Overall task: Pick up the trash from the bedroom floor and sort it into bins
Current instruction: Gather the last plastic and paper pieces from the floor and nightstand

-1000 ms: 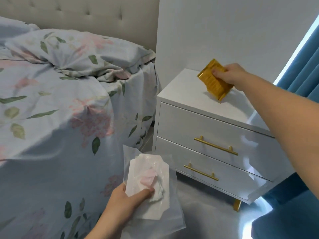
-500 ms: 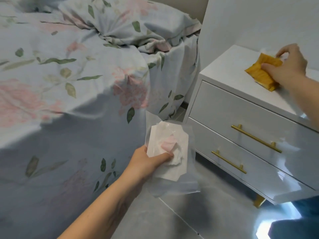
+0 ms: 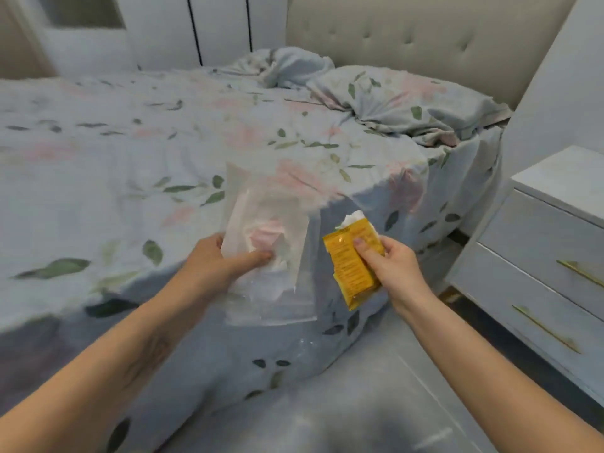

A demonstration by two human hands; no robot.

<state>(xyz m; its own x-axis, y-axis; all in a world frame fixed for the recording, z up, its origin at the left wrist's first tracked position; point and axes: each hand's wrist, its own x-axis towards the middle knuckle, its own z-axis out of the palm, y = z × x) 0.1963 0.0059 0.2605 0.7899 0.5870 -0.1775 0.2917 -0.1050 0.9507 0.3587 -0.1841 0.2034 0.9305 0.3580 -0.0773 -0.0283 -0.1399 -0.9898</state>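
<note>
Both hands are held out in front of the bed (image 3: 163, 152), each one full. The left hand (image 3: 215, 259) grips a clear plastic bag (image 3: 277, 299) by its near edge, thumb lying across the front and fingers tucked behind. Inside or against the bag sits a bundle of white wrapper and crumpled tissue (image 3: 261, 233) with a pale pink patch in it; the blur makes it hard to say whether it is one piece or several. The bag hangs down past the hand, over the side of the bed.

Just to the right of the bag, apart from it, the right hand (image 3: 392, 259) is closed around a yellow packet (image 3: 346, 259), thumb pressed on its printed face and fingers wrapped round its far edge. The packet is tilted, its lower corner pointing down toward the floor (image 3: 327, 413), and a bit of white paper (image 3: 353, 219) pokes out of its top end.

The bed carries a pale blue floral cover, rumpled near the padded beige headboard (image 3: 425, 44), where a pillow (image 3: 408, 99) in the same print lies bunched. Right of the bed stands a white nightstand (image 3: 539, 243) with two drawers and gold bar handles (image 3: 581, 273); the strip of its top that shows is bare. Beyond the far side of the bed, white wardrobe doors (image 3: 196, 27) close off the wall.
</note>
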